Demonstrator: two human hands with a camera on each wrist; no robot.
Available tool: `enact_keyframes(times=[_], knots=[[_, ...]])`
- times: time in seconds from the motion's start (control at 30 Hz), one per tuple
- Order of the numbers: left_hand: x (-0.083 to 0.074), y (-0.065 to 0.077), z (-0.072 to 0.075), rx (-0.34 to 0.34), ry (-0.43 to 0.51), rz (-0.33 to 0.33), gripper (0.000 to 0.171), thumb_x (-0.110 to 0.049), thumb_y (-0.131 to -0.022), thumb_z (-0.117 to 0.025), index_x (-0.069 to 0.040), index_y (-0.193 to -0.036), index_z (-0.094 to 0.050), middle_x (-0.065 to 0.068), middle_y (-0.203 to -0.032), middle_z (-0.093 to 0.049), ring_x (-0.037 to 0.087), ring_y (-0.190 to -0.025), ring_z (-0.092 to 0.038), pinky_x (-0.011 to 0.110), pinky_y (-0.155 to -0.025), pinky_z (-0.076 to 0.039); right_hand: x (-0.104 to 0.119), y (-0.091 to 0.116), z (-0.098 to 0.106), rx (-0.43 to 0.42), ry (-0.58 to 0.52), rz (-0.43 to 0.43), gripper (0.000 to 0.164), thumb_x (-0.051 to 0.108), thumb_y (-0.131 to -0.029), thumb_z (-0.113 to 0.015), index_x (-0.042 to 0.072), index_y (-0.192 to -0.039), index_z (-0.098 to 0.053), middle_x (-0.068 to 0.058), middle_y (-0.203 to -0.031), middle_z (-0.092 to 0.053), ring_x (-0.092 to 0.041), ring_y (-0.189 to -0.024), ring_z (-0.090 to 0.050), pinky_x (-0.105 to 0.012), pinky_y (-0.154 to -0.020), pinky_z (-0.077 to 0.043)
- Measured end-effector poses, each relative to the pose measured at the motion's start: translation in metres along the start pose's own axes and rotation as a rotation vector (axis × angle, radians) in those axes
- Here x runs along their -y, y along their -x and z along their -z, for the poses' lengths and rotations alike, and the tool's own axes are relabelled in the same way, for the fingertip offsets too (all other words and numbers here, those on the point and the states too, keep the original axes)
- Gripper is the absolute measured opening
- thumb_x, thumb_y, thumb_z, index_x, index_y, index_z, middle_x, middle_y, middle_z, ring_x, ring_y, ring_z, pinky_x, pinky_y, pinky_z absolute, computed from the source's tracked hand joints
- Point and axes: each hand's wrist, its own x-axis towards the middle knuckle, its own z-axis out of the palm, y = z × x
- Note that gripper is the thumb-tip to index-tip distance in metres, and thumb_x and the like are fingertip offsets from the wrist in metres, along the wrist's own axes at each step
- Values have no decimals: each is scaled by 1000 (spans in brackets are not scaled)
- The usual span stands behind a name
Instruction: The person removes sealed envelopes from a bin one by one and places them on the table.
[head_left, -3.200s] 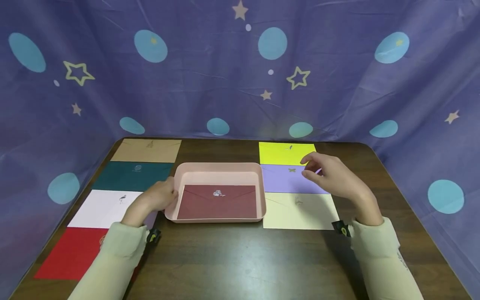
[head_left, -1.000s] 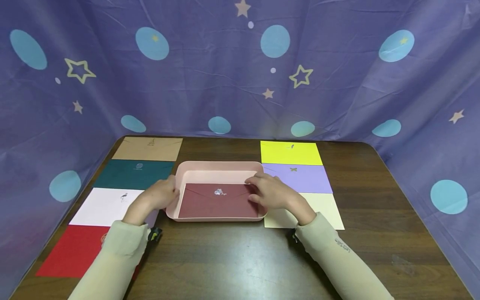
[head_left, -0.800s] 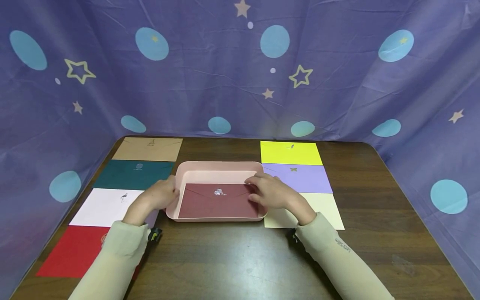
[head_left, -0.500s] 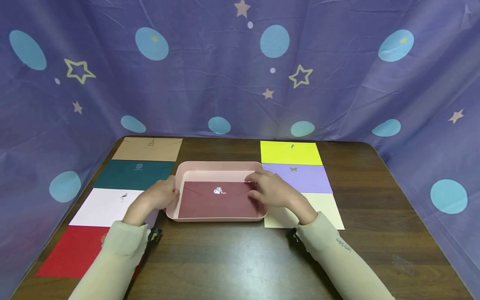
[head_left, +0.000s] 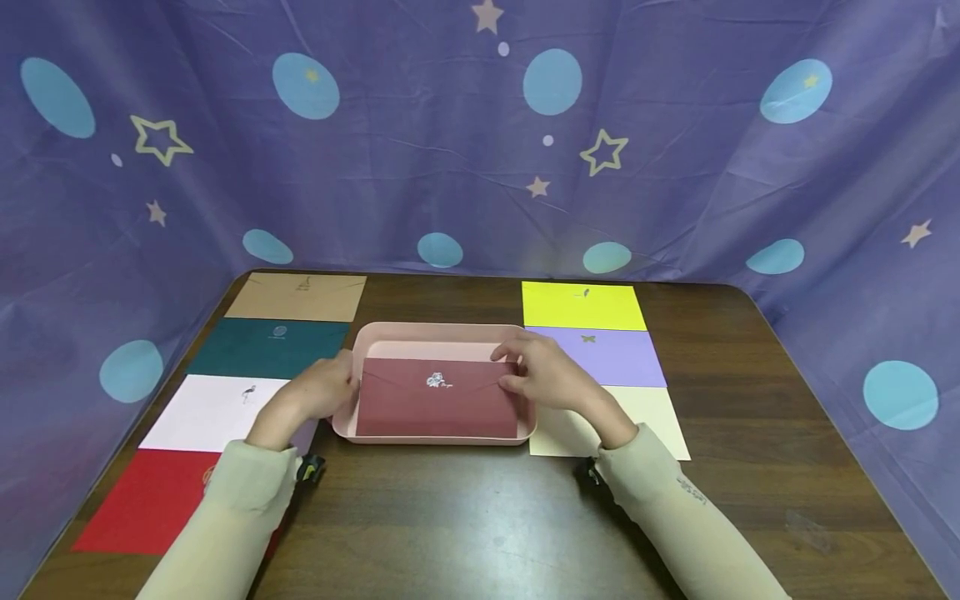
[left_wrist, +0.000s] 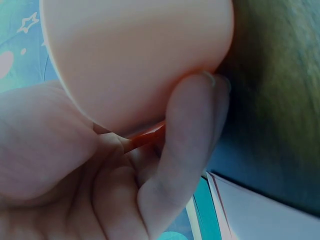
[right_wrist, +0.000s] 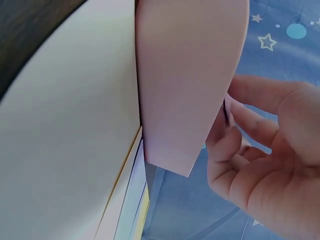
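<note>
A pink tray [head_left: 442, 332] stands mid-table with a maroon envelope [head_left: 427, 408] inside, a white emblem on its flap. The envelope's far edge is raised off the tray floor and its near edge sits low by the front wall. My left hand [head_left: 318, 390] grips the tray's left side, thumb on the rim and fingers curled against the outer wall [left_wrist: 135, 60] in the left wrist view. Reaching over the right rim, my right hand [head_left: 547, 372] pinches the envelope's far right corner between thumb and fingers. In the right wrist view only a thin dark edge shows between the fingertips.
Tan [head_left: 300, 304], teal [head_left: 262, 354], white [head_left: 195, 417] and red [head_left: 142, 500] envelopes form a column left of the tray. On its right lie yellow [head_left: 581, 308], lilac [head_left: 622, 358] and cream [head_left: 645, 421] ones. A patterned curtain [head_left: 480, 167] hangs behind the table [head_left: 465, 517].
My right hand has come from above the right-hand envelopes into the tray and pinched the maroon envelope. Its far edge has since risen. My left hand has stayed on the tray.
</note>
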Motion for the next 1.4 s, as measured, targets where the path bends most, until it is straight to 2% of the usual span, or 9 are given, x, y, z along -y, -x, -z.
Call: enact_keyframes(times=[0.23,0.57,0.9,1.07,1.27,1.4], knots=[[0,1,0,-8,0,-12,28,-10,-98,-41,13,-116,-42,21,-97,-58,28,-84,-54,43,-70,-47,0,2,2,39,-104,-41,19,14,-82,-75,18,-98,-66,10,-75,-63,-7,-70,-58,-31,-67,-48],[0,0,0,-5,5,-5,30,-8,-97,-43,13,-118,-41,21,-98,-58,28,-83,-54,42,-68,-47,-1,2,4,73,-153,-67,13,14,-87,-71,18,-97,-65,10,-79,-66,-5,-72,-60,-32,-69,-48],[0,1,-1,-7,4,-8,29,-8,-98,-43,14,-117,-41,21,-96,-57,28,-83,-54,42,-68,-47,-1,3,8,123,-271,-76,16,10,-91,-65,13,-106,-59,1,-80,-66,-14,-58,-62,-33,-60,-51],[-1,2,-1,-16,-7,-29,34,-12,-101,-40,15,-121,-40,26,-106,-57,30,-89,-54,46,-74,-47,-2,5,11,125,-314,-101,19,10,-92,-64,15,-109,-58,-1,-82,-66,-18,-58,-62,-34,-60,-52],[-1,1,-1,-38,-33,-62,35,-16,-103,-35,14,-118,-44,30,-110,-56,33,-96,-56,50,-77,-47,-4,7,18,117,-356,-102,20,9,-92,-64,14,-110,-59,-2,-88,-66,-19,-60,-62,-35,-58,-52],[0,1,-1,-30,-28,-48,37,-15,-102,-37,17,-120,-41,32,-111,-55,34,-97,-55,50,-77,-47,-5,8,23,113,-384,-114,18,9,-92,-63,15,-110,-59,-3,-91,-65,-26,-64,-62,-40,-58,-53]])
